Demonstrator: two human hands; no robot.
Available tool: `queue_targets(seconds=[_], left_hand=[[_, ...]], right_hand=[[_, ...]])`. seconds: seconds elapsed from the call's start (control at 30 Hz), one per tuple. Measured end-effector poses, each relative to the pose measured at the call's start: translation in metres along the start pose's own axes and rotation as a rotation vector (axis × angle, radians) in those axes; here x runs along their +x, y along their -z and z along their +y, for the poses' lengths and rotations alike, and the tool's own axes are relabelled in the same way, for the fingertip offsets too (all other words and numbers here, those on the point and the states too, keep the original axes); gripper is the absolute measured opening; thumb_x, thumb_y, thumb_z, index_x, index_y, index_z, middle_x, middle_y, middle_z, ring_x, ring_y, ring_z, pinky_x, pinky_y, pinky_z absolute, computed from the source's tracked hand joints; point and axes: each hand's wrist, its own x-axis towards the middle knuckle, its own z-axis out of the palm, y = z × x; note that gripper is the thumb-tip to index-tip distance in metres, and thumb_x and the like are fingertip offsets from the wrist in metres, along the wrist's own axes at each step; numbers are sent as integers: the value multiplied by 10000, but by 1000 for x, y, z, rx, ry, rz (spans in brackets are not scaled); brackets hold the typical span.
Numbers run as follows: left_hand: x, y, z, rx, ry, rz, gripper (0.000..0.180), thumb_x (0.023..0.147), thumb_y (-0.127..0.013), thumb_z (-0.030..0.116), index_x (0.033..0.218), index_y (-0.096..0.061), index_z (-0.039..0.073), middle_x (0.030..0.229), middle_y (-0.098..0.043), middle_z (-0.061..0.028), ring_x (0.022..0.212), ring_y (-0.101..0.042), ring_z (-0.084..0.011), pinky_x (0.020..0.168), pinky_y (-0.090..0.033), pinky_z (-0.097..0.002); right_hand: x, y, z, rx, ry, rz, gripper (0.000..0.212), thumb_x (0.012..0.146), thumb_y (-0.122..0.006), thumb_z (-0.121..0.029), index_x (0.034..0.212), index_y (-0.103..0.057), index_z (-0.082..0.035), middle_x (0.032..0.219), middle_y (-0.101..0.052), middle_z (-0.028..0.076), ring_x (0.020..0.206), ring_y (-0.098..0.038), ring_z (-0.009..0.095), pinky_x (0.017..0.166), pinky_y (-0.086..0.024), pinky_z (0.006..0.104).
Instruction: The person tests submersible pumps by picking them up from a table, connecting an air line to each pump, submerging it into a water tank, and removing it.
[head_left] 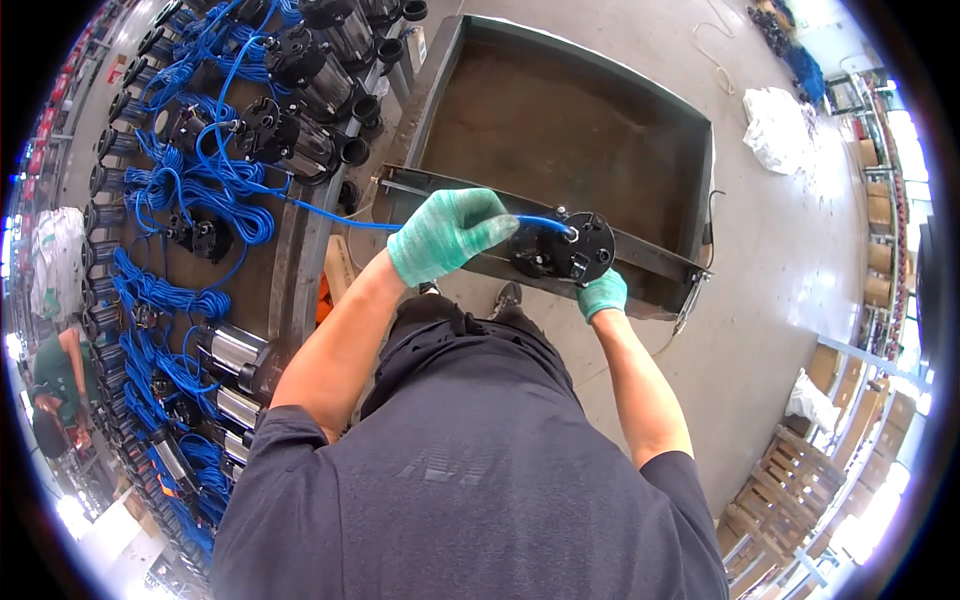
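A submersible pump (563, 250) with a round black top is in front of me, at the near edge of a metal tank. My right hand (603, 294), in a green glove, grips its lower right side; the pump's body hides most of those fingers. Out of the pump's top comes a blue cable (345, 217), which runs left through my left hand (450, 235) and on to the bench. The left hand, gloved in green too, is closed round the cable, thumb pointing toward the pump. What is inside its curled fingers is partly hidden.
The rectangular tank (700, 190) holds brownish water, with a metal beam across its near side. To the left, a bench (290, 260) carries several pumps (290, 140) and coils of blue cable (235, 215). White sacking (778, 130) lies on the floor at right. Another person (62, 375) is at far left.
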Motion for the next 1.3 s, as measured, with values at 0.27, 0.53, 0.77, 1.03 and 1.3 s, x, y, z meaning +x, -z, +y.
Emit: queue_targets(seconds=[0.27,0.53,0.77,1.03,1.3], left_hand=[[-18,43,-4,-483,195,518,202,925,-716,258,865,-673,69,710,-620,3,541,-480,-27,464,-347,-173],[-57,81,-122,-389,519,805,174,946,-718,243,838,-682,112,676,-605,15,474,-436,-45,418,-299,-218],[-72,78,-39,-546,152,600,178,938,-711,204,828,-701,65,698,-642,18,543,-465,-38,492,-334,-210],[-16,21,17,37,-239,68,65,888,-727,63,887,-690,10,718,-633,-19,631,-547,-78,582,-450,-270],[-41,13,8,328,-220,103,283,811,-795,215,970,-605,77,774,-665,-118,691,-667,-312,660,-525,-387]], right_hand=[[9,10,24,597,146,-16,379,917,-589,-94,1287,-509,-83,1048,-686,266,974,-670,436,850,-531,474],[-3,102,-81,395,424,73,187,824,-685,-139,998,-684,-69,1036,-653,156,906,-665,371,814,-540,440],[3,67,-22,592,380,202,243,828,-697,-49,1057,-619,-32,1060,-633,180,902,-673,347,788,-555,420],[23,-32,19,340,255,329,365,943,-630,-193,1303,-610,-138,1147,-713,144,1022,-692,366,873,-559,432],[39,-26,36,129,747,528,501,816,-750,-245,1296,-619,-186,1027,-684,73,910,-647,309,839,-534,461]])
